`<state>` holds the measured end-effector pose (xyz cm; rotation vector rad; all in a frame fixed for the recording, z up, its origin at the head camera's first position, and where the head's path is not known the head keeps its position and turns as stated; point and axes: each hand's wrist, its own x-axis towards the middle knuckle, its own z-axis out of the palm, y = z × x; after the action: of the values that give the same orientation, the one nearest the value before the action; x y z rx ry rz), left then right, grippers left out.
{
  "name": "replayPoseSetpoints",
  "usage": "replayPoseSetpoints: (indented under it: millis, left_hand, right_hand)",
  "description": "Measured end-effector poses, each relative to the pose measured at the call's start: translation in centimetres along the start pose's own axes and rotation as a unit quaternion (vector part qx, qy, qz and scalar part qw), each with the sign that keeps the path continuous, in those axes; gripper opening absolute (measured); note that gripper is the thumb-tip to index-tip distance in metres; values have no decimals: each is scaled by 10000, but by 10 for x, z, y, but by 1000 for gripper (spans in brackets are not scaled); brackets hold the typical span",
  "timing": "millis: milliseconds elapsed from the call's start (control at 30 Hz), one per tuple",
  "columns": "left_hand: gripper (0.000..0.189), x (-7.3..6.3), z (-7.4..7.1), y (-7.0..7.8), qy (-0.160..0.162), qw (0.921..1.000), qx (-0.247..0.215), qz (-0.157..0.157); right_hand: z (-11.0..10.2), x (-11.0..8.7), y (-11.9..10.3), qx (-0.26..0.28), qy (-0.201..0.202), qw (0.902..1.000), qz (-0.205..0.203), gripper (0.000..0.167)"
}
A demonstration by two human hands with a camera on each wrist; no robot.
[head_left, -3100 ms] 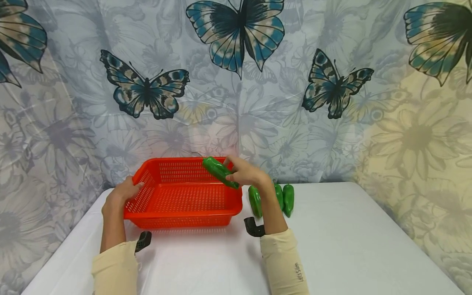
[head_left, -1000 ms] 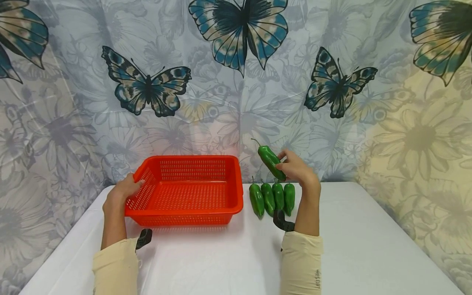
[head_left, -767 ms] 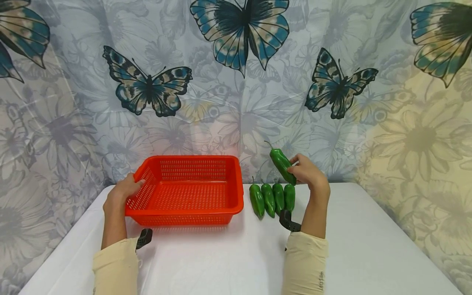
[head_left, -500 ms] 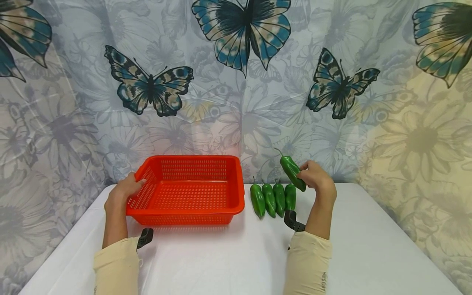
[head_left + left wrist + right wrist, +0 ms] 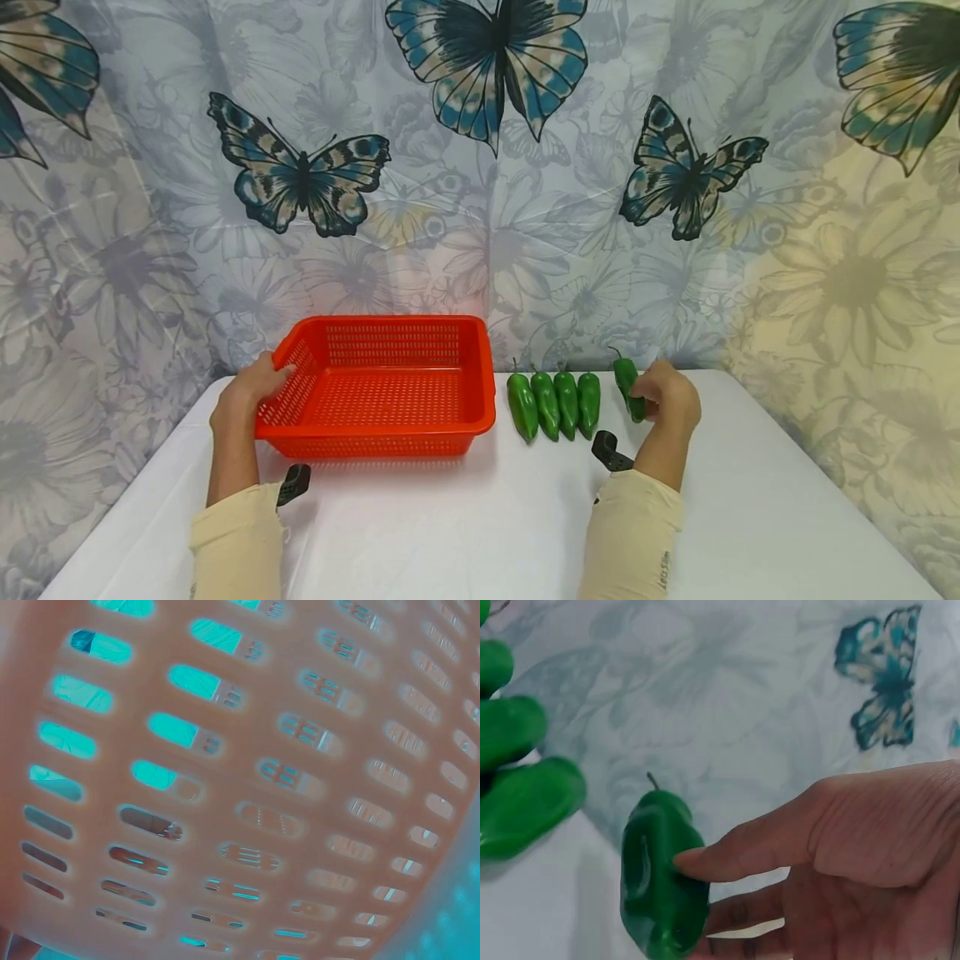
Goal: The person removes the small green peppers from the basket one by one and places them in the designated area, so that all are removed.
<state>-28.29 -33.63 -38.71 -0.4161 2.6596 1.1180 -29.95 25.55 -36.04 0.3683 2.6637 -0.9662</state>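
A glossy green chili pepper [image 5: 627, 385] with a thin stem is pinched between the thumb and fingers of my right hand [image 5: 670, 395], low over the table's right side. The right wrist view shows this pepper [image 5: 656, 877] with the thumb [image 5: 742, 851] pressed on its side. Left of it, several similar green peppers [image 5: 567, 404] lie side by side in a row. My left hand [image 5: 255, 387] grips the left rim of a red perforated plastic basket [image 5: 375, 432]. Only the basket's slotted wall [image 5: 247, 802] fills the left wrist view. No pepper shows inside the basket.
A white-covered table [image 5: 420, 533] runs up to a hanging butterfly-print cloth [image 5: 450, 250] at the back. The row of peppers lies just right of the basket. A black wrist mount [image 5: 611, 452] sits on the right forearm, another mount [image 5: 294, 485] on the left.
My right hand has carried the pepper from over the basket to the right, past the row, and lowered it towards the table. The left hand and basket have stayed in place.
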Motion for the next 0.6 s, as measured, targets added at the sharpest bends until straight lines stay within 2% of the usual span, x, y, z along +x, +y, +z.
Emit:
replayPoseSetpoints:
  millis: [133,267,433,600]
  left_hand:
    - [71,1,-2,-1,36,9999,142,7]
    - [70,3,-3,-2,30,9998,186,7]
    - [70,3,-4,-2,27,9998,214,26]
    - [80,-1,-2,0,50,9998,194,-64]
  right_hand:
    - [7,12,9,-59,-377,9991,194,27]
    - [13,21,14,-219,-599,9977,216,30]
    - [16,22,11,-4,-668,9977,63,29]
    - [13,18,10,-85,-691,9975,100,51]
